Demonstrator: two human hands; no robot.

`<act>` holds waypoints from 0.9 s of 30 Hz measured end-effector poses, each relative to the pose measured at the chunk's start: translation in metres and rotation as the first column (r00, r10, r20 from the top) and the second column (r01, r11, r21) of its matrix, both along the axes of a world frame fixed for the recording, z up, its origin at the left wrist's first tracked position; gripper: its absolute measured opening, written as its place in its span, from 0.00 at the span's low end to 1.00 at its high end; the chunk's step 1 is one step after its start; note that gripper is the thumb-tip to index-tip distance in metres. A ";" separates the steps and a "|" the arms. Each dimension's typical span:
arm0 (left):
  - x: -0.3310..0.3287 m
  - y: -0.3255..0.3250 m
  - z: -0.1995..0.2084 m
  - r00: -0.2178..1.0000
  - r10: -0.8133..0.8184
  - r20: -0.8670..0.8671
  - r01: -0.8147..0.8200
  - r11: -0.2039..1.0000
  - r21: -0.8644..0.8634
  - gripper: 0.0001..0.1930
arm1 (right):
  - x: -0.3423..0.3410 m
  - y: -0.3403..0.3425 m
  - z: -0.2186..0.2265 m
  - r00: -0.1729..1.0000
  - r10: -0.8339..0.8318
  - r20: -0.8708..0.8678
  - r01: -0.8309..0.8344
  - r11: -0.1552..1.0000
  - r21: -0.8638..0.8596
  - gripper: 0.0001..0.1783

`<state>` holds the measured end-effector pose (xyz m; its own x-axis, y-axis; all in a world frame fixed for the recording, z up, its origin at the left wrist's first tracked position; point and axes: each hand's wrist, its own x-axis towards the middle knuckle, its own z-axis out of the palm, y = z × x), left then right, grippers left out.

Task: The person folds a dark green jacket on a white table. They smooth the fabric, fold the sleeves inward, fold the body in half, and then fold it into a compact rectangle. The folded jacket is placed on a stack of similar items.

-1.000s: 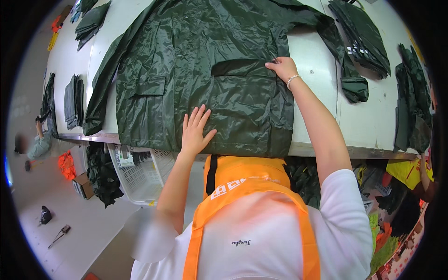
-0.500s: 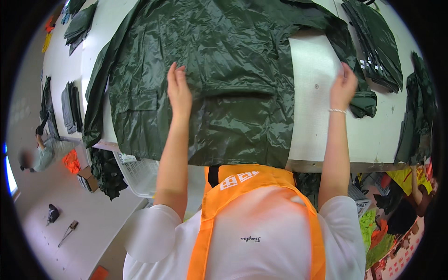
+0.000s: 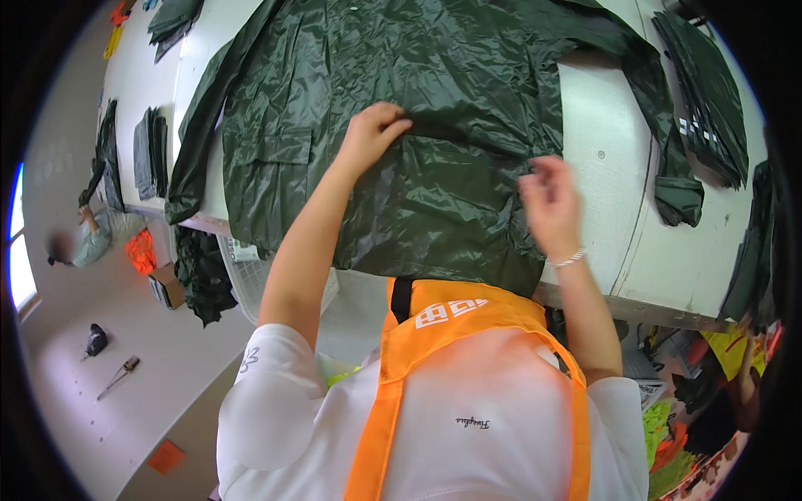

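A dark green, glossy waterproof jacket [image 3: 434, 192] lies spread and creased in front of me, its hem at the near table edge. My left hand [image 3: 372, 138] is on its middle, beside the left end of a wide pocket opening; the fingers are bent and the thumb points right, closed on the fabric. My right hand [image 3: 551, 204] is over the jacket's right edge, fingers curved and apart, slightly blurred, with nothing visible in them. One sleeve [image 3: 196, 159] hangs down the left side; the other sleeve [image 3: 660, 117] bends down at the right.
The white table [image 3: 601, 167] ends near my waist. Folded dark green garments [image 3: 706, 100] are stacked at the right, and smaller stacks [image 3: 151, 154] lie at the left. Below the edge stands a white plastic basket [image 3: 251, 280]. A person [image 3: 88, 238] is at the far left.
My left hand has moved right and slightly up over the jacket, its fingers bending. My right hand has come left and down from the bare table to the jacket's right edge.
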<state>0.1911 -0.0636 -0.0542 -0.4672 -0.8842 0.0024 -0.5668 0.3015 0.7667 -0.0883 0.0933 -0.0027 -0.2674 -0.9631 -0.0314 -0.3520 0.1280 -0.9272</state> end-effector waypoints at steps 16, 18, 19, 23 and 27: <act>0.002 0.046 -0.008 0.951 0.298 0.078 -0.269 0.927 -0.260 0.10 | 0.101 -0.108 -0.059 0.923 0.385 0.012 -0.385 0.921 0.065 0.13; 0.000 0.048 -0.014 0.948 0.313 0.056 -0.293 0.928 -0.229 0.07 | 0.105 -0.102 -0.053 0.917 0.377 -0.126 -0.377 0.926 0.029 0.13; -0.001 0.047 -0.015 0.946 0.320 0.046 -0.303 0.928 -0.217 0.06 | 0.103 -0.101 -0.055 0.898 0.416 -0.145 -0.415 0.909 0.037 0.11; 0.005 0.042 -0.012 0.953 0.300 0.028 -0.297 0.952 -0.077 0.04 | 0.102 -0.094 -0.050 0.792 0.530 -0.303 -0.528 0.844 0.093 0.13; 0.007 0.039 -0.011 0.964 0.265 0.005 -0.264 0.962 -0.069 0.05 | 0.107 -0.093 -0.052 0.757 0.498 -0.424 -0.509 0.855 0.096 0.12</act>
<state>0.1980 -0.0242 -0.0653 -0.2169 -0.9743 0.0609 -0.6438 0.1897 0.7413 0.0190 0.0000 -0.0548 0.2749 -0.9614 -0.0071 -0.7118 -0.1986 -0.6737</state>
